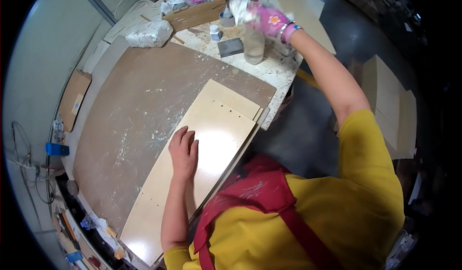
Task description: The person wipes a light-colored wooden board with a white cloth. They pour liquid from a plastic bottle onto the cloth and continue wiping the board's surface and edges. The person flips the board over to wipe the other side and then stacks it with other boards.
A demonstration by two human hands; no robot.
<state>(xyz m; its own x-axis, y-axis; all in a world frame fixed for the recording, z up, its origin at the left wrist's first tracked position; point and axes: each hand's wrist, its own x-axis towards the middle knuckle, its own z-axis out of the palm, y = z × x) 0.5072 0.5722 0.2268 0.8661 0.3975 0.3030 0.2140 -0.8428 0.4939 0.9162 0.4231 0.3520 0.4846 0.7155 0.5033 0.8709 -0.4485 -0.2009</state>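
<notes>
Seemingly for wiping, the right hand (269, 23) at one o'clock grips a blurred white cloth (240, 11), which next needs bringing to the pale board (216, 145) at seven, beneath the loosely relaxed left hand (183, 150).

The gloved right hand (267, 20) blurs against a crumpled white wad (239, 11), its grip unclear. It hides the top of the clear bottle (253, 47); lettering on the small white jar (215, 33) is too tiny to read.
</notes>
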